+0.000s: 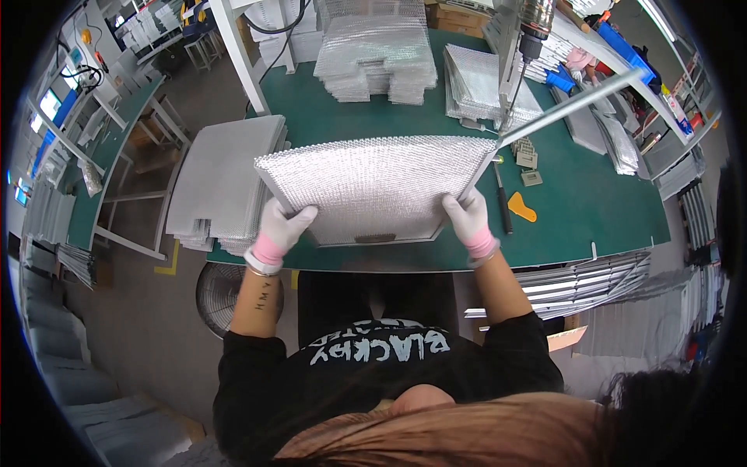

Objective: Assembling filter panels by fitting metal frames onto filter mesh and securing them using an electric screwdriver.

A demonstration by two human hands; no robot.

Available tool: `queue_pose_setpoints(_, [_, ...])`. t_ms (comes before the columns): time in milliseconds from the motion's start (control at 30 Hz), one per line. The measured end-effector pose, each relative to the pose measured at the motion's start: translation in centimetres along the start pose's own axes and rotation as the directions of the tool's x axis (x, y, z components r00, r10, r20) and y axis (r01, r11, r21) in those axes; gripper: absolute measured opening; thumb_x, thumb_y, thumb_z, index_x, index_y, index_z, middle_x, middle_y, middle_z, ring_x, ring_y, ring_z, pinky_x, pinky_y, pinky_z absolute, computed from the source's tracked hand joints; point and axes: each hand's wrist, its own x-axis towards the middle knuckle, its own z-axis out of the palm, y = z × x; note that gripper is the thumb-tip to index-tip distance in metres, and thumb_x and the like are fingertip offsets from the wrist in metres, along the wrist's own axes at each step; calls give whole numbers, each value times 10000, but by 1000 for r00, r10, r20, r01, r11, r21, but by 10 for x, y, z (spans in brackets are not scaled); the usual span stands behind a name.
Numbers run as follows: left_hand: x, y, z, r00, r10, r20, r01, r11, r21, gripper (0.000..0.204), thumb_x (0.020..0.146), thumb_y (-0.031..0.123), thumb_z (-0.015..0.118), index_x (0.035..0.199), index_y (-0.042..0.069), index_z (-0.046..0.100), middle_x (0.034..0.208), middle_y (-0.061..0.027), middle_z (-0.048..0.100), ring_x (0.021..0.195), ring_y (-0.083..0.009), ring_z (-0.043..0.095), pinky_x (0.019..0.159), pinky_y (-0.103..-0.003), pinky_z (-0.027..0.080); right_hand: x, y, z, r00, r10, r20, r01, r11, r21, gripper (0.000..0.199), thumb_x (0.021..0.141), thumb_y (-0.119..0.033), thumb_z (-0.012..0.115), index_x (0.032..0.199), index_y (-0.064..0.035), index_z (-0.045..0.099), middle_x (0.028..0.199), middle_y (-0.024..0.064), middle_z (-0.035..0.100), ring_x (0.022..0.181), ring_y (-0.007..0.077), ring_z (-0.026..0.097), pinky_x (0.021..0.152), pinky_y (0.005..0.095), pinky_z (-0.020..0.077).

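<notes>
Between both hands I hold a silver metal mesh filter panel, tilted up over the front of the green table. Its far edge is open mesh, while metal frame strips run along both sides and the near edge. A dark oval spot shows at the middle of the near strip. My left hand, in a white glove with a pink cuff, grips the left side with the thumb on top. On the right side, my right hand, gloved alike, grips the frame strip.
Grey flat sheets lie stacked at the left, and mesh pads at the back. A hanging power screwdriver is at the back right. Small metal blocks, a hammer-like tool and an orange scraper lie right of the panel.
</notes>
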Motion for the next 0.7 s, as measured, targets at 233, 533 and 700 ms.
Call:
queue_pose_setpoints(233, [25, 72, 0, 977, 165, -136, -179, 979, -101, 267, 833, 18, 619, 1091, -50, 617, 988, -45, 662, 875, -124, 610, 796, -267, 491, 47, -79, 1, 998, -2, -69, -2, 998, -65, 172, 885, 6, 565, 1056, 1, 587, 942, 64, 652, 846, 111, 586, 781, 279, 483])
queue_pose_setpoints(533, [-3, 48, 10, 534, 714, 452, -354, 675, -647, 274, 869, 257, 695, 925, -11, 686, 952, -186, 656, 830, -308, 643, 722, -425, 512, -14, -82, -3, 867, -482, 123, 464, 873, 153, 72, 907, -89, 618, 952, -33, 613, 825, 154, 685, 713, 274, 669, 660, 371, 547])
queue_pose_setpoints(700, [-17, -17, 18, 141, 681, 718, 41, 721, -692, 582, 961, 479, 566, 1296, 4, 566, 1347, -177, 549, 1382, -427, 355, 1168, -522, 212, -66, -76, -42, 553, -533, 640, 479, 832, 280, 111, 712, -139, 664, 727, -52, 597, 879, 154, 716, 783, 313, 710, 682, 408, 553])
